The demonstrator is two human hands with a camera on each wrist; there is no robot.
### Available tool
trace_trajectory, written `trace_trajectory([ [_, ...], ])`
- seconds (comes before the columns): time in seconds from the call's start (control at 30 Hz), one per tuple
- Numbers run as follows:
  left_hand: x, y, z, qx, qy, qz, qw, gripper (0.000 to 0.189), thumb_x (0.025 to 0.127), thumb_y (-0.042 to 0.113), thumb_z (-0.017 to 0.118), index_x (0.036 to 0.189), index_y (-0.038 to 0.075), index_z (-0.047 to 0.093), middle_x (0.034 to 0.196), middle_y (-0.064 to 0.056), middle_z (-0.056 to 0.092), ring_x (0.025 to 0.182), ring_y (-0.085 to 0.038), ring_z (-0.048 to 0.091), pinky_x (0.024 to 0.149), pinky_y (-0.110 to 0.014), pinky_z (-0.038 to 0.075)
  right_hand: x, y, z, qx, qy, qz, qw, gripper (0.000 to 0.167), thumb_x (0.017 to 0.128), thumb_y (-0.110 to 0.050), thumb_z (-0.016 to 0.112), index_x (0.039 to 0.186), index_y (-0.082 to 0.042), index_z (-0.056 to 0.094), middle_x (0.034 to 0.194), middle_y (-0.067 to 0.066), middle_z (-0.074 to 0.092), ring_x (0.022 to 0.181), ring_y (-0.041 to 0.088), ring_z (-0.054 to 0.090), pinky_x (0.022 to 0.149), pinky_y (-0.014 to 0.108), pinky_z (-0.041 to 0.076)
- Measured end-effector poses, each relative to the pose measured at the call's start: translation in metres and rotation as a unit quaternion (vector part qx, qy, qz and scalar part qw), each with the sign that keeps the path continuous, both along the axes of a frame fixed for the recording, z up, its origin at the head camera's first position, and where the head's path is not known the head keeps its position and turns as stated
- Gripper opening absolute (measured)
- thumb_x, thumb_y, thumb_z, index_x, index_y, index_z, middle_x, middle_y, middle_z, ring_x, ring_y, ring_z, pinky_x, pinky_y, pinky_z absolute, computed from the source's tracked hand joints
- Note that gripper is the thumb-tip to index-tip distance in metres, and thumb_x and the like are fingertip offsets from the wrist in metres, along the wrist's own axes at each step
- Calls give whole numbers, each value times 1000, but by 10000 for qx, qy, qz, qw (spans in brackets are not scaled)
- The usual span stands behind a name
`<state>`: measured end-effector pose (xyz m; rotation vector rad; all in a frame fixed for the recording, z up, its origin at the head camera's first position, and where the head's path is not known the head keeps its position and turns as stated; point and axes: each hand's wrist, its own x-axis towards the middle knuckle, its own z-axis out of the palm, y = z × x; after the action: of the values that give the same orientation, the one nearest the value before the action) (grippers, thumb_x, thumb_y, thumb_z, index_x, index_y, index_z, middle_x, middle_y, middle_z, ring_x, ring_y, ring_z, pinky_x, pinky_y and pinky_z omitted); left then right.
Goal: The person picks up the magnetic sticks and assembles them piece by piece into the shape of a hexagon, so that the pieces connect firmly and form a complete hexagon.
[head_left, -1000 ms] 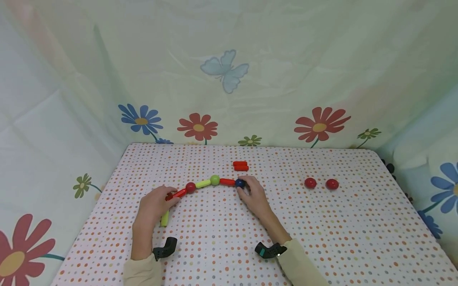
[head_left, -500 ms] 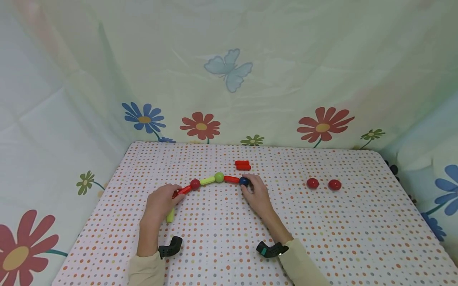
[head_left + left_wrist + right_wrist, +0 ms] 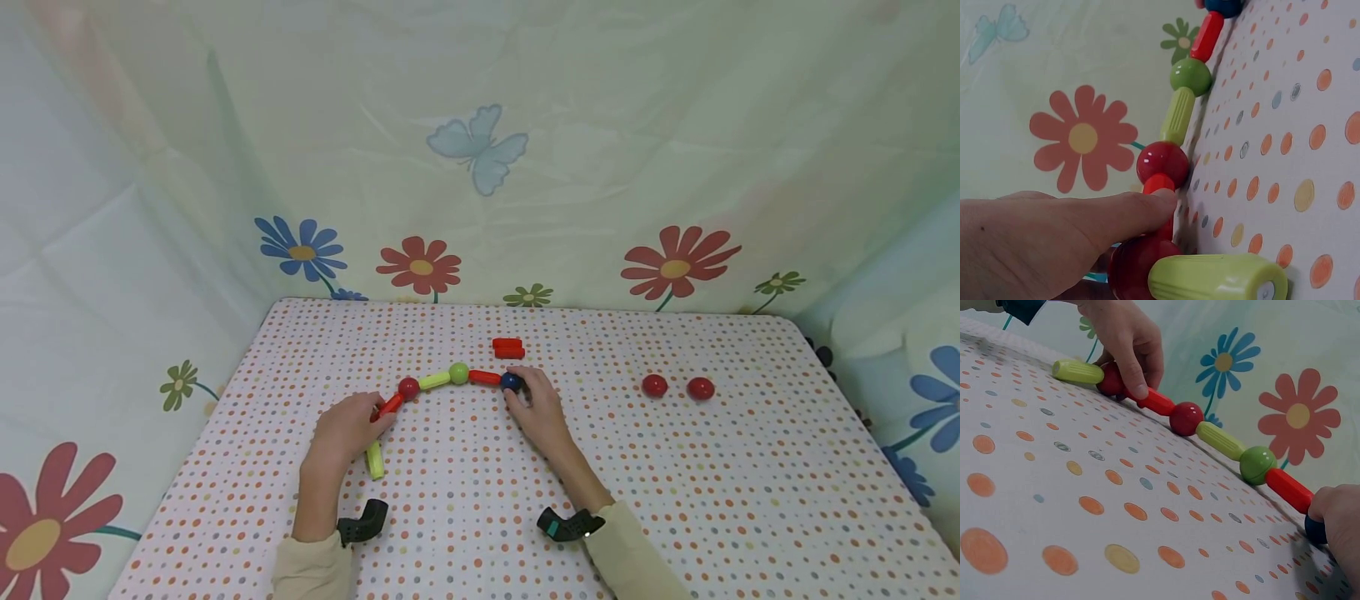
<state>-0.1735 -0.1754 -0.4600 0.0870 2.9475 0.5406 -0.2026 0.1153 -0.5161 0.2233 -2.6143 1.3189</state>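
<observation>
Curved chain of glossy, plastic-looking rods and balls [image 3: 459, 373] lies on the dotted counter [image 3: 600, 467], a hand at each end. The left hand [image 3: 343, 428] has fingers pinching a smooth red rod [image 3: 1159, 402]; the right hand [image 3: 542, 418] pinches the dark blue ball [image 3: 510, 381]. Joints look end-contact only, so uneven pulling or twisting could part one. The ridged lime-green rod [image 3: 1216, 275], otherwise unsupported, could detach if knocked. Two loose red rods [image 3: 508, 353] lie just beyond.

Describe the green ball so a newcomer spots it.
On the dotted table, a toy chain curves between the left hand and the right hand. Within that stretch, the green ball sits between a yellow-green rod and a red rod. It's the only green ball in view.
</observation>
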Motion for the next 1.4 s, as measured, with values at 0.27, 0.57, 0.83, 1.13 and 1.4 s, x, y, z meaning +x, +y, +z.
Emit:
trace_trajectory([
  [0.27, 1, 4, 1, -37, -49, -102, 9999, 27, 90, 35, 67, 99, 9, 67, 63, 0, 52, 53, -15, 46, 49, -26, 33, 0, 0, 0, 43, 55, 3, 10000, 38, 91, -12, 65, 128, -10, 57, 130, 14, 55, 125, 29, 54, 106, 43, 45],
  [0.57, 4, 13, 2, 93, -130, 36, 9999, 34, 89, 39, 68, 97, 6, 66, 60, -1, 52, 53, -16, 47, 49, -25, 33, 0, 0, -1, 10, 61, 16, 10000, 37, 92, -12, 64, 128, -10, 57, 130, 14, 56, 125, 30, 54, 108, 44, 44],
  [0.83, 8, 32, -1, 501, -269, 229, 9981, 33, 92, 36, 65, 83, 5, 59, 61, -3, 47, 53, -15, 47, 48, -23, 33, 0, 0, -1, 38, 32, 16, 10000, 38, 92, -13, 64, 129, -11, 56, 131, 14, 55, 125, 30, 54, 108, 45, 43],
  [1.13, 13, 56, -7, 761, -251, 827, 9933, 42, 94, 41, 61, 75, 3, 56, 55, -5, 51, 37, -13, 51, 38, -17, 35, 1, -1, 0, 94, 12, 22, 10000, 40, 92, -14, 63, 131, -10, 55, 131, 14, 55, 127, 30, 53, 109, 45, 42],
  [1.4, 12, 66, -9, 624, -344, 1052, 9919, 47, 96, 44, 56, 75, 1, 59, 48, -5, 52, 33, -14, 50, 36, -18, 30, 2, -1, 0, 113, 23, 17, 9999, 39, 93, -15, 63, 131, -11, 55, 132, 13, 54, 127, 30, 52, 109, 45, 42],
])
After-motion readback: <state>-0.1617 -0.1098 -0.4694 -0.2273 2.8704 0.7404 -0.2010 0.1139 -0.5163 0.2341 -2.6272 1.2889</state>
